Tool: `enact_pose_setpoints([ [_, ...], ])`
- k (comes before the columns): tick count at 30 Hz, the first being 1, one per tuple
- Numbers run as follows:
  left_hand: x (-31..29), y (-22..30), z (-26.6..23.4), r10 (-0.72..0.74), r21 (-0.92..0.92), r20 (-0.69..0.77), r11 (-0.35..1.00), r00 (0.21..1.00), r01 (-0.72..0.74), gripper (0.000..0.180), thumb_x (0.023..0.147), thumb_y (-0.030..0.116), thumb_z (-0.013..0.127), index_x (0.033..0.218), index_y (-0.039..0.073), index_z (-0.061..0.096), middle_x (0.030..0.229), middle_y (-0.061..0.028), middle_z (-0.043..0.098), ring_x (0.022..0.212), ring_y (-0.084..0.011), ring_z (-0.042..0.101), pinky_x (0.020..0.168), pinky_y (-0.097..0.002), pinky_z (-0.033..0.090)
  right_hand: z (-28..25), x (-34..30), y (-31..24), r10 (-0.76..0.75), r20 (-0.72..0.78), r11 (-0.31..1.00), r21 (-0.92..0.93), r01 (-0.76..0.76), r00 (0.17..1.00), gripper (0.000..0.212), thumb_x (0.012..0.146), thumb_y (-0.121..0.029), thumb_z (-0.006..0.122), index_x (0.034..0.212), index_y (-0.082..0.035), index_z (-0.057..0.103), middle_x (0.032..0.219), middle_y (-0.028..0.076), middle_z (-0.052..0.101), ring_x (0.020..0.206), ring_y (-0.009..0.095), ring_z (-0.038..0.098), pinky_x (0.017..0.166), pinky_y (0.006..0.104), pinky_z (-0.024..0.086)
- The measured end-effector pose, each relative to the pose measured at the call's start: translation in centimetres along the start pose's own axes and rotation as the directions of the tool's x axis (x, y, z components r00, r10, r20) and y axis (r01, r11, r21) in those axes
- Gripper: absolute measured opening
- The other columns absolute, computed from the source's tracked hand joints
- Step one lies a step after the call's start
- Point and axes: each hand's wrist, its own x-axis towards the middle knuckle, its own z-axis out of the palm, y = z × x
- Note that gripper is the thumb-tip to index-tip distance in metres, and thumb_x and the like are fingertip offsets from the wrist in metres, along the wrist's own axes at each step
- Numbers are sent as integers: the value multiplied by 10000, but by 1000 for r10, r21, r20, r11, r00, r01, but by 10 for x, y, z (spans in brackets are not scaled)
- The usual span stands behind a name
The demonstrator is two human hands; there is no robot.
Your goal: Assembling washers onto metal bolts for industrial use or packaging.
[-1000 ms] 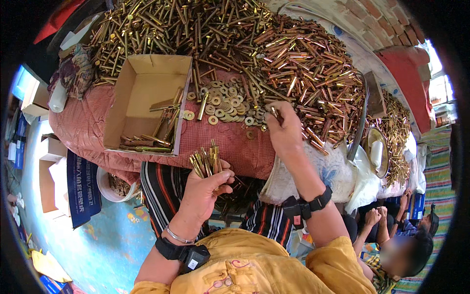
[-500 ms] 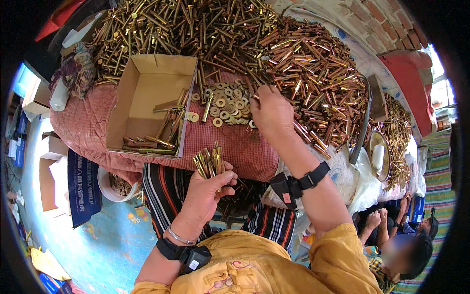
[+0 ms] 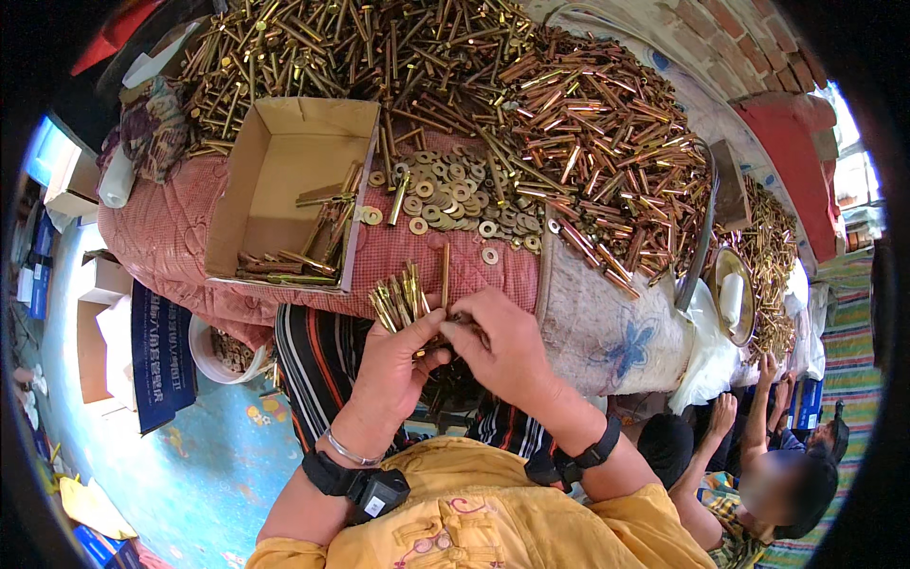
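Observation:
A bundle of golden bolts (image 3: pixel 400 296) stands in my left hand (image 3: pixel 391 368), whose fingers are closed round the lower ends. Close beside it, my right hand (image 3: pixel 504 343) pinches a single coppery rod-shaped piece (image 3: pixel 445 271) that points up. The fingertips of both hands meet below these pieces, and what lies between them is hidden. Just beyond, flat metal washers (image 3: pixel 441 194) are heaped on a red quilted cover (image 3: pixel 379 256). An open cardboard box (image 3: pixel 313 156) to the left of the washers holds several loose bolts. One golden bolt (image 3: pixel 398 199) lies between box and washers.
A large heap of golden bolts (image 3: pixel 360 57) covers the far side. Coppery metal tubes (image 3: pixel 607 142) are piled at the right. A white tub (image 3: pixel 201 351) stands low at the left. Beyond a round metal dish (image 3: pixel 725 327), another person (image 3: pixel 758 493) sits at the right.
My right hand has come back from the edge of the washers and the far pile to my left hand, bringing a coppery piece. Some washers have spread toward me.

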Motion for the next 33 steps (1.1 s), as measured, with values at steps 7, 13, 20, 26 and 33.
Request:
enact_pose_setpoints([
  [7,2,-1,2,-2,82,-45,997,999,6,196,788,62,652,968,68,575,852,-68,644,704,-123,584,566,-225,475,-23,51,45,-67,-224,937,-348,-16,972,133,801,-92,573,919,-41,540,865,174,552,743,381,568,610,450,455],
  [13,4,0,-3,-4,131,4,991,1000,3,232,779,46,656,992,39,564,868,-77,647,706,-114,594,580,-225,511,-27,64,51,-31,-50,830,-558,-2,998,105,780,-37,529,884,-37,524,850,161,535,740,381,571,616,454,473],
  [20,3,0,-4,-3,165,26,986,1000,-2,230,773,45,658,983,27,564,871,-79,642,709,-116,593,591,-230,517,-32,64,56,-77,-108,944,-328,38,991,112,772,-52,570,869,-9,534,791,166,557,719,350,576,620,391,466],
  [26,3,1,-5,14,231,18,973,1000,-18,201,769,43,654,957,51,586,843,-64,648,711,-119,598,591,-232,497,-28,39,33,247,-127,969,4,-248,961,157,786,-76,611,904,11,555,762,182,570,646,302,526,627,337,438],
  [33,2,0,-4,21,286,34,958,999,-30,223,750,29,657,962,29,588,833,-68,643,711,-136,607,561,-237,492,-10,20,29,342,-75,907,289,-307,937,144,805,-36,590,937,6,553,714,104,552,595,158,522,564,286,430],
])
